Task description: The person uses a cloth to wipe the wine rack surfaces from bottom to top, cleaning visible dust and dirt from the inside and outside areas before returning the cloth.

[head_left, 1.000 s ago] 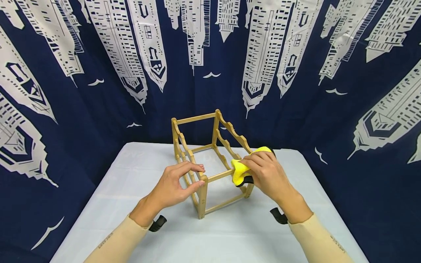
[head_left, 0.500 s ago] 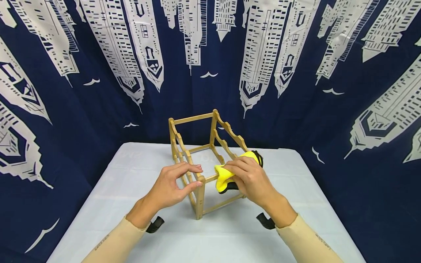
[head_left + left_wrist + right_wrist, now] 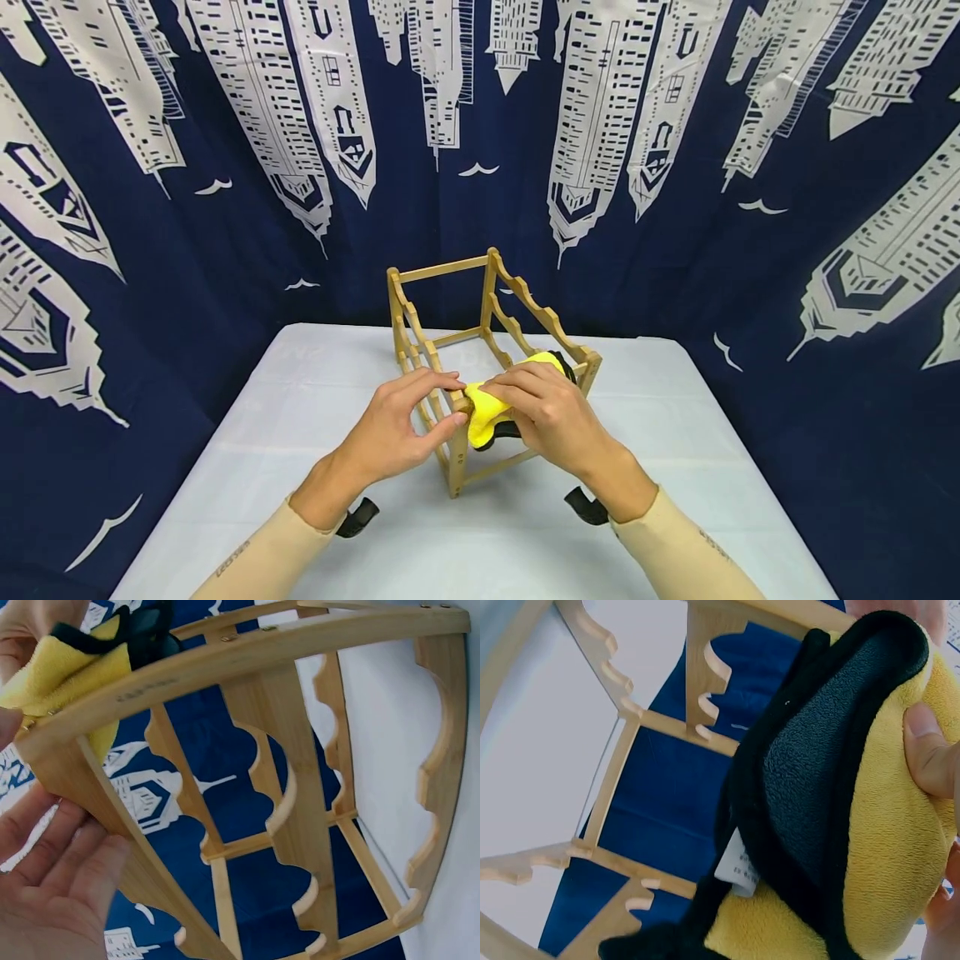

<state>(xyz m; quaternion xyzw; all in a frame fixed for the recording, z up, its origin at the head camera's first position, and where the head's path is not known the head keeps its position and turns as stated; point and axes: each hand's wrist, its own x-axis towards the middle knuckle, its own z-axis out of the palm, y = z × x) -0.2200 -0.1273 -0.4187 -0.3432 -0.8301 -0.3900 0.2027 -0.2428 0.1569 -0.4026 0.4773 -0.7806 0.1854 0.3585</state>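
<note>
A light wooden wine rack (image 3: 551, 321) with scalloped rails stands on the white-covered table. My left hand (image 3: 397, 421) holds its near left corner, fingers at the upper rail and thumb at the post; in the left wrist view the fingers (image 3: 71, 855) lie against the scalloped side piece. With my right hand (image 3: 555, 417) I grip a yellow cloth (image 3: 486, 412) bunched over the near top bar. The cloth now sits right beside the left fingertips and covers most of that bar. Close up, the cloth (image 3: 892, 847) shows a dark grey reverse, black edging and a small white tag.
A pale cloth covers the table (image 3: 300, 400). Behind and around it hangs a dark blue curtain (image 3: 450, 217) printed with white buildings and birds. Black curved pieces (image 3: 587, 506) sit at both wrists, below the sleeves.
My right hand has slid the yellow cloth leftward along the near top bar, from its right end to the left corner. The left hand stays at its corner.
</note>
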